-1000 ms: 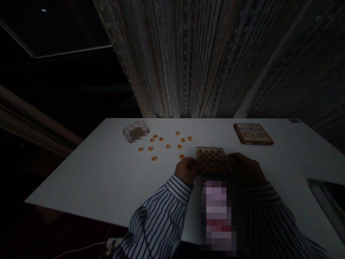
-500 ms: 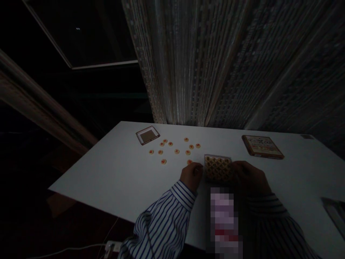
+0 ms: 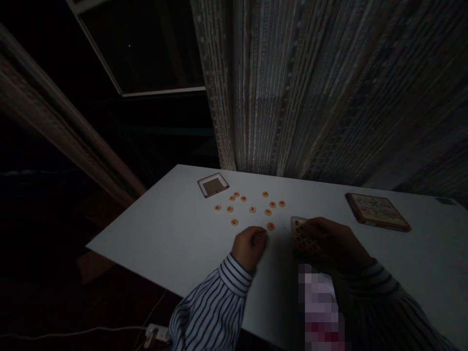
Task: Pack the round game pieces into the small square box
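Note:
A clear plastic box [image 3: 295, 254] packed with round Chinese chess pieces [image 3: 299, 234] lies on the table before me. Over its right part is my right hand [image 3: 336, 243], fingers curled down onto the pieces; whatever they grip is hidden. My left hand [image 3: 249, 247] rests left of the box, apart from it, with its fingers curled closed; I cannot see anything in them. Just beyond its fingertips lies a Chinese chess piece with a red character [image 3: 270, 226]. Several more red-marked pieces [image 3: 252, 209] are scattered face up farther off.
An open shallow box lid [image 3: 213, 185] lies at the back left of the white table [image 3: 175, 219]. A flat printed box [image 3: 378, 211] sits at the back right. Near me is a blurred-out phone-like object [image 3: 321, 307]. A power strip [image 3: 156, 334] is below the table edge; curtains hang behind.
My left hand has drawn away leftward from the plastic box. The right hand has moved from the box's right edge onto the pieces. The view has shifted slightly.

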`<state>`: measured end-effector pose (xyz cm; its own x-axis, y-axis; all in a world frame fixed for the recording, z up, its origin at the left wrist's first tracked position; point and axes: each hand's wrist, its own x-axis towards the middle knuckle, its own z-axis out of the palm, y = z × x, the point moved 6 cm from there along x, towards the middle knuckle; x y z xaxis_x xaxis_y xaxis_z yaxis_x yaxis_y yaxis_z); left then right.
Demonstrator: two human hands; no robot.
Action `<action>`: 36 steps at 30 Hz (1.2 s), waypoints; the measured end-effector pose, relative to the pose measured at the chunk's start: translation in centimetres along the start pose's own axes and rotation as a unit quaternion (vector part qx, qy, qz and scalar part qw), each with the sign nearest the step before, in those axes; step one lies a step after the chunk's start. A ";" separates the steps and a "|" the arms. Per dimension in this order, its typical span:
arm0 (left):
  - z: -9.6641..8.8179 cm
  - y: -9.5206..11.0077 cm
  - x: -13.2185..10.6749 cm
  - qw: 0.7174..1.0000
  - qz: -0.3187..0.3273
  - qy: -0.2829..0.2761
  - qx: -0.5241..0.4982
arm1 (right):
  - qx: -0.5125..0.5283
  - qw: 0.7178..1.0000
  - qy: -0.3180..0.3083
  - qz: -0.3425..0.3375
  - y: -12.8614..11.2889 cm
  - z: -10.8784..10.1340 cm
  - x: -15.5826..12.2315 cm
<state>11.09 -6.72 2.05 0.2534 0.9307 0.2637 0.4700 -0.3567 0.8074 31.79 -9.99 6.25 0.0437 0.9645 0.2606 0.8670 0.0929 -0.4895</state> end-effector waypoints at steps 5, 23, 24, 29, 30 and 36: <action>-1.9 -1.5 0.1 1.000 -0.001 0.030 -0.007 | -0.059 0.996 -0.026 -0.066 -2.1 0.7 1.4; -5.4 -3.1 2.0 0.996 -0.007 0.094 0.008 | -0.131 0.988 -0.048 -0.059 -2.7 0.0 4.1; -5.2 -3.0 2.3 0.996 0.000 0.089 0.014 | -0.139 0.987 -0.054 -0.056 -2.7 0.1 4.3; -3.4 -1.5 4.4 0.997 0.037 0.034 0.062 | -0.179 0.978 -0.103 -0.037 -2.3 0.7 5.7; -3.0 -1.1 4.9 0.996 0.040 0.024 0.079 | -0.189 0.975 -0.114 -0.036 -2.1 1.0 6.0; 0.3 0.6 7.7 0.982 0.027 -0.073 0.175 | -0.227 0.960 -0.163 -0.024 -1.0 2.3 7.7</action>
<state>13.60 0.24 4.36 0.3917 0.8977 0.2017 0.7080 -0.4341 0.5571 30.15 -2.05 6.82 -0.0948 0.9948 -0.0364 0.9943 0.0929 -0.0514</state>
